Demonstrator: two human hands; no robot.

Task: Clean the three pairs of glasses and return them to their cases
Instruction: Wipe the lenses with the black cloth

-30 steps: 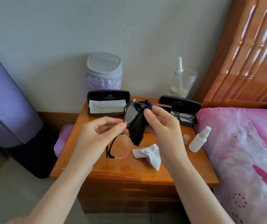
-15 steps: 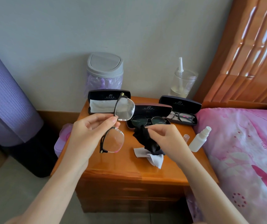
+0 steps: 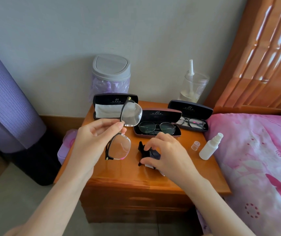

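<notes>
Both grips closed — left hand (image 3: 92,142) pinches the glasses (image 3: 131,114) mid-frame, right hand (image 3: 168,154) clutches the black cloth (image 3: 143,150).

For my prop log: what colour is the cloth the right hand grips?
The cloth is black; head view shows it best.

The glasses (image 3: 120,147) are black-framed, the cloth (image 3: 149,153) black on the glossy orange-brown nightstand (image 3: 136,178). Black cases (image 3: 115,99) at eleven and one o'clock, a maroon case (image 3: 160,113) between. White spray bottle (image 3: 209,149) at three; pink butterfly-printed bedspread (image 3: 255,150) beyond.
</notes>
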